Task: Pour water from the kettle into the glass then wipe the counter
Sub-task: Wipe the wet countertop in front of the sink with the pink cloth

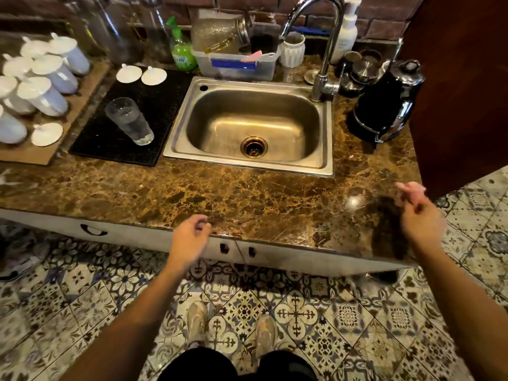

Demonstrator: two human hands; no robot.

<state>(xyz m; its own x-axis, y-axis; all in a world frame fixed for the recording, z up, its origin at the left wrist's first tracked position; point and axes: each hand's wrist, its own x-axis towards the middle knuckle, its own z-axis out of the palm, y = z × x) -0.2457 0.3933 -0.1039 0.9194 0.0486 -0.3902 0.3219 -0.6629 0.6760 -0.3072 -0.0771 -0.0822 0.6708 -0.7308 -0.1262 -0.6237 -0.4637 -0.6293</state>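
Nearest the camera, both hands hovered empty over the front edge of the counter [247, 193]. The left hand [189, 237] sat at the counter's lip with fingers loosely curled, gripping nothing. The right hand [417, 213] was raised slightly above the right front corner, fingers partly spread and blurred, also holding nothing.

Beyond the hands lay bare marbled stone, then the steel sink [324, 160] at centre. The kettle [387, 103], black with a chrome handle and lid knob, stood upright to the right of the sink, just beside the tap [327, 50]. The glass [129, 121] stood upright on a black mat [110, 149] to the left of the sink; it appeared to hold some water, though the level could not be judged.

The governing relation: the kettle lay forward of the right hand, well apart from it, and that hand was clearly the nearer; the glass lay forward and left of the left hand. Kettle and glass were separated by the full width of the sink.

Farthest back stood white lidded cups [49, 78], a green bottle [181, 50], a plastic tub [236, 64] and a white pump bottle [346, 31]. The green bottle's label was too blurred to read. No cloth was identifiable.
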